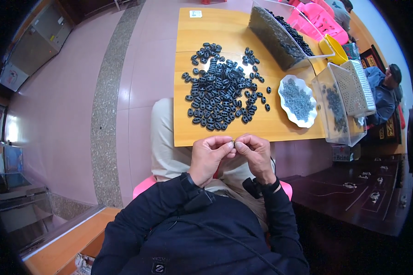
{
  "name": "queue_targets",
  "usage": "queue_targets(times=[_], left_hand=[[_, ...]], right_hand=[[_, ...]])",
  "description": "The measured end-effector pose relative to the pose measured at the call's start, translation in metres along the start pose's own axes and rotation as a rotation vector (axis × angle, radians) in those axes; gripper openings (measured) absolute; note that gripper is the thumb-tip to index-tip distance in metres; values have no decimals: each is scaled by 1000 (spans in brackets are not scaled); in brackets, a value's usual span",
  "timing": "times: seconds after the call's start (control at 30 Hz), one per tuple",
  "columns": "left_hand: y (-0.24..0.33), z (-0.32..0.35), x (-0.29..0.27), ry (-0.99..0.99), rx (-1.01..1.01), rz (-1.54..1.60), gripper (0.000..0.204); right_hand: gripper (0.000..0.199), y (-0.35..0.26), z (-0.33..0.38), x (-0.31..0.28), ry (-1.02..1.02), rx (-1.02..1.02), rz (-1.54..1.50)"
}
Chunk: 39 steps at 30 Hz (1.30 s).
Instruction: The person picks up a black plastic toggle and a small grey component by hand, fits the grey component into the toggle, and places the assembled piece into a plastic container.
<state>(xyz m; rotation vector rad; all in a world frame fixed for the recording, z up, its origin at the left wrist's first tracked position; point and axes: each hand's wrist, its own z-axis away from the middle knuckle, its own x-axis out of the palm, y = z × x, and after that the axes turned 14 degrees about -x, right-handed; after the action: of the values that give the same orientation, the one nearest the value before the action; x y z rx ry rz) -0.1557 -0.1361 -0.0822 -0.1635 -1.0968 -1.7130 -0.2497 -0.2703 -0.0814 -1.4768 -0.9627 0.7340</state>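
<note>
The left hand (pixel 212 156) and right hand (pixel 256 156) meet, fingertips pinched closed around a small dark piece (pixel 234 143), mostly hidden, just off the table (pixel 264 131)'s near edge. Beyond lies a heap of black beads (pixel 220 91); rightward, a white plate (pixel 303 123) of greyish bits (pixel 297 101), then a clear bin (pixel 353 136).

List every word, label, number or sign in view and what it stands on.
Box at right: bold lettering, partly legible, not copied.
White card on table: marks too small to read.
Dark top: pale emblem, lettering too small to read.
Dark panel at far right: gold marks, too blurred.
White panel at far left: reddish print, too blurred.
</note>
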Motion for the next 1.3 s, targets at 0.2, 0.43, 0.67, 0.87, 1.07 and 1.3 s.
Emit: queue_targets(times=[0.2, 0.43, 0.67, 0.87, 1.07, 1.3], left_hand=[[-1, -2, 0, 23, 102, -102, 18], [1, -5, 0, 0, 68, 32, 16], [2, -5, 1, 13, 68, 105, 13], [2, -5, -1, 18, 65, 108, 13], [4, -7, -3, 47, 93, 115, 14], [5, -5, -2, 30, 99, 132, 15]], right_hand=[[7, -5, -4, 3, -9, 18, -46], [9, -7, -16, -19, -17, 24, 9], [16, -10, -34, -17, -64, -541, 1179], [18, -7, -29, -15, -112, -536, 1227], [19, -9, -17, -11, -156, -661, 1204], [18, -4, -3, -12, -280, -719, 1216]])
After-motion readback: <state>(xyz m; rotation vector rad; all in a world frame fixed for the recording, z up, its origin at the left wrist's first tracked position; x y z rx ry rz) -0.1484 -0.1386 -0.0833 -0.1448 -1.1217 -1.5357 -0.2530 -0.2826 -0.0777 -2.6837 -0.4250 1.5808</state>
